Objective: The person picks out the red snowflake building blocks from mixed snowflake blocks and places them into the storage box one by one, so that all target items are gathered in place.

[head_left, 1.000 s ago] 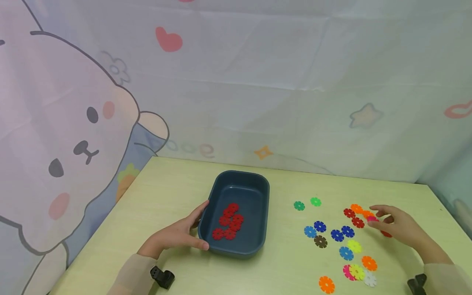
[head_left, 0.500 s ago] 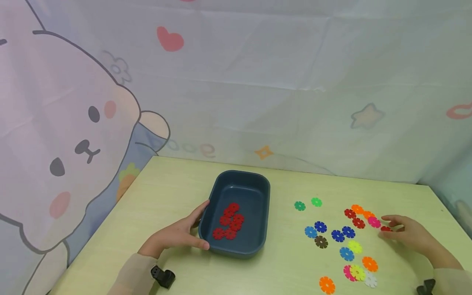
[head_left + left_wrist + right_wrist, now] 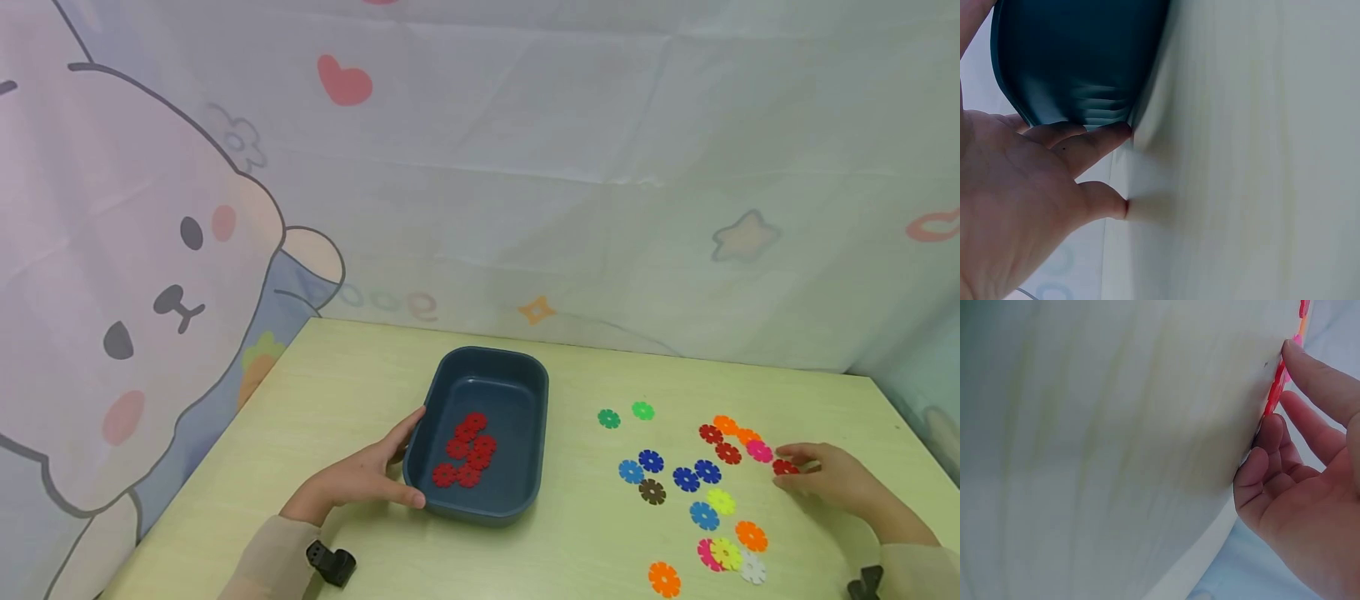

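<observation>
Several red notched plastic discs (image 3: 468, 475) lie in a dark blue rectangular tray (image 3: 517, 467). My left hand (image 3: 367, 479) touches the tray's left side, fingers and thumb spread and fairly straight; in the left wrist view the fingertips lie against the tray's wall. At the right of the table my right hand (image 3: 840, 479) is at a red notched disc (image 3: 784, 467), thumb and finger on either side of it. The right wrist view shows this disc (image 3: 1276, 389) flat on the table, seen edge-on, with the other fingers curled beside it. A firm grip is not visible.
Left of the right hand lie a pink disc (image 3: 760, 451), two dark red discs (image 3: 728, 453), and orange discs (image 3: 725, 425). Green, blue, brown, yellow and white discs (image 3: 753, 567) are scattered over the table (image 3: 585, 533). A printed cloth (image 3: 525, 208) hangs behind.
My right hand has moved right and slightly toward the front, from the pink disc to the red disc, and is nearly still since the middle frame. The left hand and tray look unchanged.
</observation>
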